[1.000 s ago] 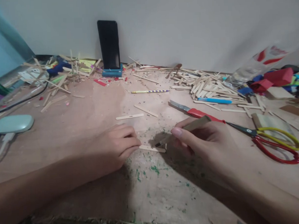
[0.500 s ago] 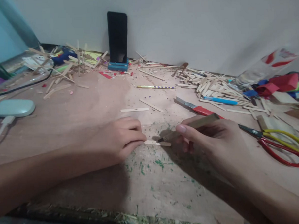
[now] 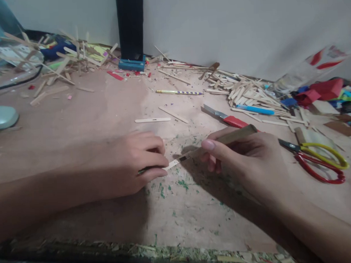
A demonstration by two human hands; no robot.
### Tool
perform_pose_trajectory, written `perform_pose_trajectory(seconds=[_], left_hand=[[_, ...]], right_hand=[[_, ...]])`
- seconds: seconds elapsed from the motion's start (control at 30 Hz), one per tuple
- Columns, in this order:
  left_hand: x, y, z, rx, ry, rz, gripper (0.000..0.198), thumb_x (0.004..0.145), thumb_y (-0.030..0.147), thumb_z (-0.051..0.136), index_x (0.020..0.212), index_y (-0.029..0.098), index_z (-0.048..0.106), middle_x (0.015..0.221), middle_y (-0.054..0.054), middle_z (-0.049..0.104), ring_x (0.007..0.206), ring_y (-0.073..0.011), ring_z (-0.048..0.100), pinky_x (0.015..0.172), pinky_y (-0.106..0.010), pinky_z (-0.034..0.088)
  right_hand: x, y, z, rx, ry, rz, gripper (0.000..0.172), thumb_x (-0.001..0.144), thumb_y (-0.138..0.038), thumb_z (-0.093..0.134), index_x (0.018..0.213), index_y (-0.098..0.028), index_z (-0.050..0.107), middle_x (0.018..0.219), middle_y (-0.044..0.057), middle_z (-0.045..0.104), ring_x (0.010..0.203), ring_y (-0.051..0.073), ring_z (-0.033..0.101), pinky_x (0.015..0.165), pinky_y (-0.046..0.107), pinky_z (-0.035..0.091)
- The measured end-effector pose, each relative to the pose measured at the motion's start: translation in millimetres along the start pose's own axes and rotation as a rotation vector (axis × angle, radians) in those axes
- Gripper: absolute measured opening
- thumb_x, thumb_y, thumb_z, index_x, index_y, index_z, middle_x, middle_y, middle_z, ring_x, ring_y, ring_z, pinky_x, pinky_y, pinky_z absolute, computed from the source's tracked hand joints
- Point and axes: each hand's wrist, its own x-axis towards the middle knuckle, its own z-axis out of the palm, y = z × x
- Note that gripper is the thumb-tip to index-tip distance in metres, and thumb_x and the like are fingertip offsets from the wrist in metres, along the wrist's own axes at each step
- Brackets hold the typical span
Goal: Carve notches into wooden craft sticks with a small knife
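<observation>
Fingers of the left hand (image 3: 144, 156) close around one end of a wooden stick (image 3: 172, 164), thumb against forefinger, on the near side of the pencil (image 3: 179, 92). Opposite, the right hand (image 3: 237, 156) pinches a tool (image 3: 236, 134) between thumb and forefinger, the other fingers curled beneath, its dark tip meeting the free part of the stick. Whether the tip bites into the wood or merely rests on it cannot be told, nor whether the stick lies flat on the tabletop (image 3: 81, 116). Faint marks show on the wood beside the tip.

Between the pencil and the hands lie a second stick (image 3: 143, 121), bearing a small dark spot at its middle, and a thin stick (image 3: 177, 117) set aslant. To the right of the pencil, on its near side, rests a knife (image 3: 235, 122), with scissors (image 3: 321, 150) farther right and nearer still. A pile (image 3: 243, 91) of sticks spreads to the pencil's right; a phone (image 3: 130, 25) stands beyond it, to the left.

By appearances, the step in hand is close tool work at the marked spot. The next move would call for a firm left grip, a small, controlled push, and fingertips kept out of the tip's path.
</observation>
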Motion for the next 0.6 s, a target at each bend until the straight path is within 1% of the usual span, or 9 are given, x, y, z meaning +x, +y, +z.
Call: perform_pose_trajectory(seconds=[0.1,0.23,0.37,0.53,0.6], left_hand=[[3.1,4.1,-2.1,0.021,-0.016,-0.002,0.032,0.132,0.026,0.068,0.107,0.024,0.089,0.106,-0.003,0.084,0.095,-0.0205,0.071,0.096,-0.04,0.053],[5.6,10.0,-5.8,0.028,-0.058,-0.019,0.032,0.127,0.018,0.07,0.101,0.023,0.086,0.107,-0.003,0.084,0.095,-0.0208,0.071,0.093,-0.041,0.051],[4.6,12.1,-7.8,0.025,-0.086,-0.046,0.028,0.127,0.021,0.069,0.105,0.024,0.086,0.107,-0.003,0.083,0.093,-0.022,0.068,0.093,-0.042,0.049],[6.7,16.5,-12.9,0.027,-0.134,-0.073,0.029,0.125,0.016,0.07,0.1,0.023,0.084,0.107,-0.002,0.083,0.095,-0.0211,0.07,0.093,-0.041,0.05],[7.9,17.3,-14.3,0.029,-0.138,-0.081,0.029,0.124,0.015,0.07,0.099,0.023,0.083,0.107,-0.002,0.084,0.094,-0.021,0.071,0.093,-0.041,0.051]], right_hand=[[0.2,-0.5,1.0,-0.001,0.018,0.004,0.061,0.093,-0.083,0.108,0.076,-0.027,0.089,0.069,0.003,0.079,0.055,0.017,0.069,0.05,0.03,0.059],[0.4,0.5,-1.2,-0.018,0.027,0.009,0.061,0.096,-0.084,0.106,0.081,-0.027,0.091,0.067,0.003,0.079,0.055,0.018,0.07,0.051,0.032,0.061],[-0.4,0.9,-3.0,-0.042,0.034,-0.005,0.057,0.098,-0.081,0.106,0.08,-0.029,0.092,0.066,0.004,0.078,0.054,0.018,0.07,0.049,0.031,0.057],[-0.9,2.4,-5.9,-0.069,0.055,-0.035,0.058,0.097,-0.084,0.106,0.078,-0.03,0.093,0.062,0.003,0.076,0.05,0.018,0.068,0.046,0.031,0.056],[-0.9,3.0,-7.3,-0.092,0.053,-0.043,0.052,0.101,-0.077,0.105,0.08,-0.031,0.094,0.065,0.003,0.078,0.052,0.018,0.07,0.047,0.03,0.057]])
